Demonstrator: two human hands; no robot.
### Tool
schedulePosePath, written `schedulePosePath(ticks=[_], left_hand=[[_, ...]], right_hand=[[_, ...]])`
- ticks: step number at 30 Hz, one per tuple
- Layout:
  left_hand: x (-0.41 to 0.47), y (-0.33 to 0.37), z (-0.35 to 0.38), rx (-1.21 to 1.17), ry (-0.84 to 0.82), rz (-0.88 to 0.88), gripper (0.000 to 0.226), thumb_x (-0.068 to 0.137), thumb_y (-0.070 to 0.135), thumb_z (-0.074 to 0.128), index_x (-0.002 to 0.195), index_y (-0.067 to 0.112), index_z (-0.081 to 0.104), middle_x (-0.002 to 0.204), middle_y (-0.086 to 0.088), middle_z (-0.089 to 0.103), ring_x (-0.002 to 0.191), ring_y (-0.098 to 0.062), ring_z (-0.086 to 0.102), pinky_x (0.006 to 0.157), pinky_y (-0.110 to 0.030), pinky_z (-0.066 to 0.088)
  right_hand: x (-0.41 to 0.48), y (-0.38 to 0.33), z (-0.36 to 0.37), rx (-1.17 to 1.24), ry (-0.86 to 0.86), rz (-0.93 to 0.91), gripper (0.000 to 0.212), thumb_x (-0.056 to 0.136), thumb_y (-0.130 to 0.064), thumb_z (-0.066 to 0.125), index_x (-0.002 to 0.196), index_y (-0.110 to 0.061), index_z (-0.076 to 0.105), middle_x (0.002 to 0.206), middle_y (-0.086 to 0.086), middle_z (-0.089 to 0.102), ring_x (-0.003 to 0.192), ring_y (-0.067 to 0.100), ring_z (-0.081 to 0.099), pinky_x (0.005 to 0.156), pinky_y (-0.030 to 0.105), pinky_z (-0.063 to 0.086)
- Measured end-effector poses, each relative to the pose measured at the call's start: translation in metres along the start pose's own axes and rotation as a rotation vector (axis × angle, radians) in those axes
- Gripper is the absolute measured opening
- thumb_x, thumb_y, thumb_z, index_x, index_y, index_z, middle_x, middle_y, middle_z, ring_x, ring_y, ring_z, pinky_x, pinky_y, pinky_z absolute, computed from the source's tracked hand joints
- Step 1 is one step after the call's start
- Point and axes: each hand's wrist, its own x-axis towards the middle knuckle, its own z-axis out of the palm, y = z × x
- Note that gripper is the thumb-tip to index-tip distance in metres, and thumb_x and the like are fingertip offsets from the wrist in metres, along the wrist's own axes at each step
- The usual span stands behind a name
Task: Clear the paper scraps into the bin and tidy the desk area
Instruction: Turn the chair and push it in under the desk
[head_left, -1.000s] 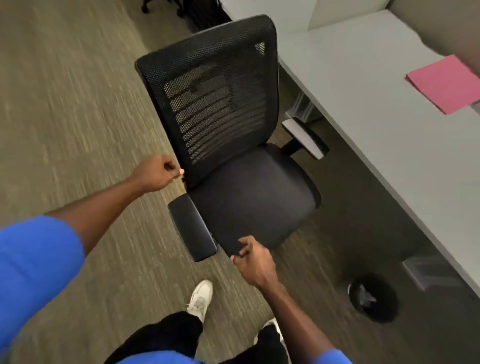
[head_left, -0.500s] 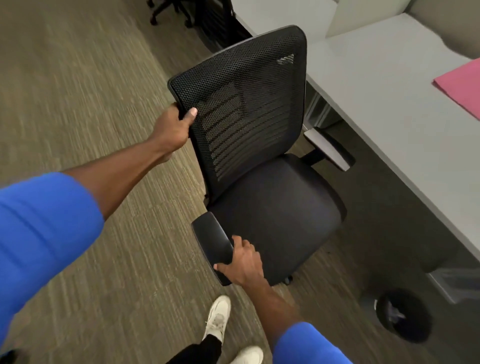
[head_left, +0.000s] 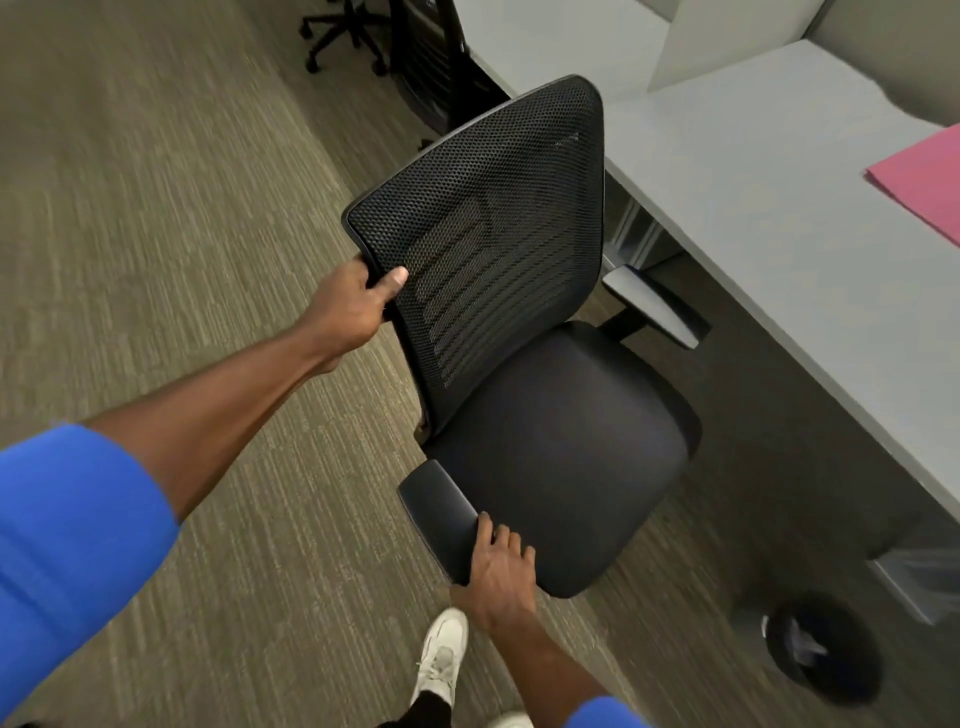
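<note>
A black mesh-backed office chair stands on the carpet beside the grey desk. My left hand grips the left edge of the chair's backrest. My right hand holds the near armrest at its front end. A round black bin with white paper scraps inside sits on the floor under the desk's near end. A pink folder lies on the desk at the right edge of the view.
A second black chair with a wheeled base stands at the far desk. A grey desk leg and a clear plastic item are under the desk near the bin. My white shoes are just behind the chair. Carpet stretches to the left.
My left hand rose from beside the seat to grip the backrest edge. My right hand closed on the near armrest. The chair sits closer to the desk in view.
</note>
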Motion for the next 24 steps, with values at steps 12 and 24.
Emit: schedulePosePath(ticks=[12, 24], left_hand=[[-0.053, 0.004, 0.035, 0.059, -0.064, 0.031, 0.034, 0.105, 0.036, 0.066, 0.134, 0.019, 0.071, 0.130, 0.007, 0.078, 0.124, -0.018, 0.074, 0.114, -0.050, 0.057], [-0.127, 0.019, 0.115, 0.220, -0.147, 0.066, 0.049, 0.098, 0.049, 0.074, 0.089, 0.001, 0.068, 0.085, -0.014, 0.075, 0.081, -0.029, 0.073, 0.085, -0.058, 0.062]], right_hand=[[-0.029, 0.062, -0.001, -0.032, -0.052, 0.103, 0.105, 0.077, -0.044, 0.080, 0.159, -0.016, 0.021, 0.148, 0.010, 0.050, 0.136, 0.034, 0.053, 0.114, 0.052, 0.042], [-0.087, 0.159, -0.024, -0.168, -0.029, 0.311, 0.084, 0.094, -0.025, 0.058, 0.164, -0.008, 0.016, 0.152, 0.017, 0.047, 0.141, 0.036, 0.044, 0.120, 0.050, 0.036]])
